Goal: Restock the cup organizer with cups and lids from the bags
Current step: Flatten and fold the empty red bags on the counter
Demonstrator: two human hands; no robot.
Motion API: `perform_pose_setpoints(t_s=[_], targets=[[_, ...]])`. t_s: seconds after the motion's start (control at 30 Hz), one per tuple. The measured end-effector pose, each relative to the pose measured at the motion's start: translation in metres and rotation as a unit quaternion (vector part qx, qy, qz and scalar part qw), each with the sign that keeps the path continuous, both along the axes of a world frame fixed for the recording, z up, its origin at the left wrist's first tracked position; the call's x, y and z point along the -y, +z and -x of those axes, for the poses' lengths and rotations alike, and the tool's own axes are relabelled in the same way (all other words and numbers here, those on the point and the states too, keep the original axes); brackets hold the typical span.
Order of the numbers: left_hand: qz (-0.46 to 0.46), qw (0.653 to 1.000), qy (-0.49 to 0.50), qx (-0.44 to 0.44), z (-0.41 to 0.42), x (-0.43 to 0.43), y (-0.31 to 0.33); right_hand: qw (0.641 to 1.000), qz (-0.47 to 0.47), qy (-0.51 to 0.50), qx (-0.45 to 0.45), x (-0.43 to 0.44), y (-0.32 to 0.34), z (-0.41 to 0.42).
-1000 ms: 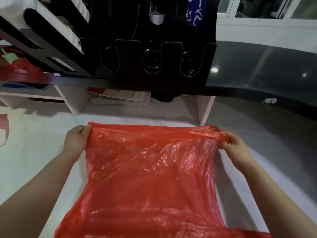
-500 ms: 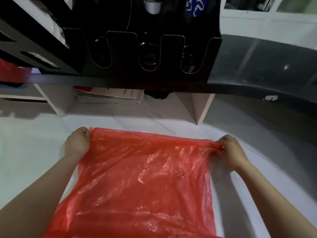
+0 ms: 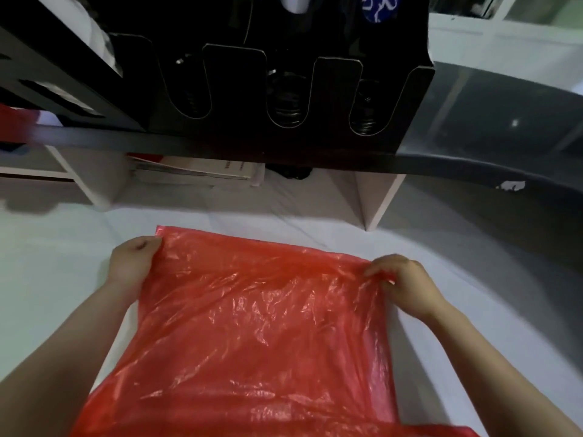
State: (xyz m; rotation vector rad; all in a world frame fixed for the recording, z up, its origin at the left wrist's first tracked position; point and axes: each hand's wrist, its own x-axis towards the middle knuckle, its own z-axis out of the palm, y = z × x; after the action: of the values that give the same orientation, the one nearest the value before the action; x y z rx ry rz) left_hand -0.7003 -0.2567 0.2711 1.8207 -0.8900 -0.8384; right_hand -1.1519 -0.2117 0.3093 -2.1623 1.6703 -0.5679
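Note:
A flat red plastic bag (image 3: 258,326) is stretched out between my hands over the white floor. My left hand (image 3: 132,263) grips its far left corner. My right hand (image 3: 400,282) pinches the far right edge, which bunches under the fingers. Above, on a dark counter, stands the black cup organizer (image 3: 284,77) with three U-shaped front slots; dark stacked lids (image 3: 288,105) show in the middle and right slots. White cups (image 3: 94,36) lie in a slanted compartment at the upper left.
The dark counter edge (image 3: 189,143) runs across the view. Under it are white shelf panels (image 3: 378,197) and a stack of papers (image 3: 202,171). A grey curved surface (image 3: 504,115) lies to the right. Another red bag (image 3: 12,121) shows at the far left.
Both hands have lowered the bag's top edge toward the floor and nearer to me. The view has tilted, so the organizer appears larger and higher in frame.

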Motion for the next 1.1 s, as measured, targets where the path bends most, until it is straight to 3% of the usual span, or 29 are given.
perform_pose_setpoints(t_s=[0.13, 0.37, 0.5, 0.63, 0.77, 1.0, 1.1], targets=[[-0.026, 0.999, 0.014, 0.019, -0.012, -0.006, -0.013, 0.989, -0.145, 0.022, 0.002, -0.005, -0.009, 0.002], [-0.022, 0.985, -0.032, 0.168, -0.004, -0.001, -0.009, 0.971, -0.189, -0.034, 0.143, -0.004, -0.003, 0.007], [-0.033, 0.977, -0.043, 0.205, -0.004, -0.003, -0.009, 0.983, -0.165, -0.064, 0.056, 0.004, -0.005, 0.0], [-0.044, 0.982, -0.022, 0.184, -0.006, -0.007, -0.009, 0.99, -0.128, -0.057, -0.015, 0.017, -0.015, -0.007], [-0.074, 0.981, -0.023, 0.179, -0.007, -0.003, -0.006, 0.986, -0.096, -0.129, -0.033, 0.032, -0.021, -0.004], [-0.099, 0.966, -0.04, 0.236, -0.007, 0.01, -0.003, 0.969, -0.159, -0.18, -0.065, 0.049, -0.019, 0.004], [-0.061, 0.971, -0.013, 0.232, 0.002, 0.009, -0.001, 0.976, -0.078, -0.178, -0.096, 0.043, -0.014, -0.005]])
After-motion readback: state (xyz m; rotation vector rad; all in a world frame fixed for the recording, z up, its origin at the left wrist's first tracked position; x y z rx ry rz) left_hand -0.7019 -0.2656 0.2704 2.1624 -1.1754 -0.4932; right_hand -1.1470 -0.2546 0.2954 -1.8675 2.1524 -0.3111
